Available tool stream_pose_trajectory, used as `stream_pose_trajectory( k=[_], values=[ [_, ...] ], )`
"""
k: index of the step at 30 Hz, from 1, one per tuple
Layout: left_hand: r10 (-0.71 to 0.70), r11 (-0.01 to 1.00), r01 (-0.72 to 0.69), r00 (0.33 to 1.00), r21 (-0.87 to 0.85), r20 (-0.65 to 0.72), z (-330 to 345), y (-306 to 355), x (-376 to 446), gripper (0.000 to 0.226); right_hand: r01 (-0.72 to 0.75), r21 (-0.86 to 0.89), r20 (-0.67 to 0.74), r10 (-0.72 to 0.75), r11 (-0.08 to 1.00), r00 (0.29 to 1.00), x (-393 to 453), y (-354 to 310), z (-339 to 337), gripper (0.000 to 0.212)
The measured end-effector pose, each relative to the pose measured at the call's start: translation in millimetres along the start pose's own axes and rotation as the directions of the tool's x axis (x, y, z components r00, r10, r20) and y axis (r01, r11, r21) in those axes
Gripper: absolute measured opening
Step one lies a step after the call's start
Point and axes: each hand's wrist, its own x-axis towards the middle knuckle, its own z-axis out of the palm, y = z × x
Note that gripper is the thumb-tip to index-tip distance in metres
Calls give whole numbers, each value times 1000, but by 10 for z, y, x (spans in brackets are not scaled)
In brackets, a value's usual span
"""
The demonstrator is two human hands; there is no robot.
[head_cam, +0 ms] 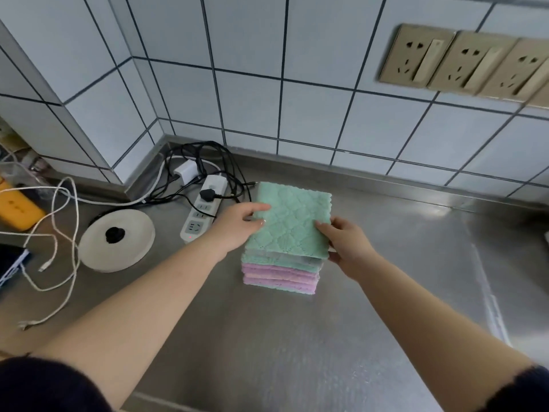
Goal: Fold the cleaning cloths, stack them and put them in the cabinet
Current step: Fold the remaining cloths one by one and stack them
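Observation:
A stack of folded cleaning cloths sits on the steel counter, with pink and purple ones low down and green and grey ones above. A folded green quilted cloth lies on top. My left hand grips the stack's left edge, thumb on the green cloth. On the right edge, my right hand holds the stack, thumb on top and fingers at the side. No cabinet is in view.
A white power strip with black cables lies left of the stack, next to a round white lid. White cords and a yellow object are at the far left. Tiled walls with sockets stand behind.

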Motion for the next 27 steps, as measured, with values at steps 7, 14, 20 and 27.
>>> stream_pose_trajectory(
  k=[7,14,20,27],
  values=[
    [2,999,-3,999,45,35,1,-71,64,35,-3,-105,-78,-5,994,997,79,110,33,13],
    [-47,993,49,999,-104,22,21,-209,141,29,-33,-166,-145,9,986,989,149,227,-1,41],
    [-350,618,473,881,-629,318,-99,-387,263,95,-179,-10,-124,176,984,977,200,247,-132,84],
    [-342,591,611,781,-527,522,-69,-536,290,60,-310,108,93,301,945,949,158,344,-131,40]
  ],
)
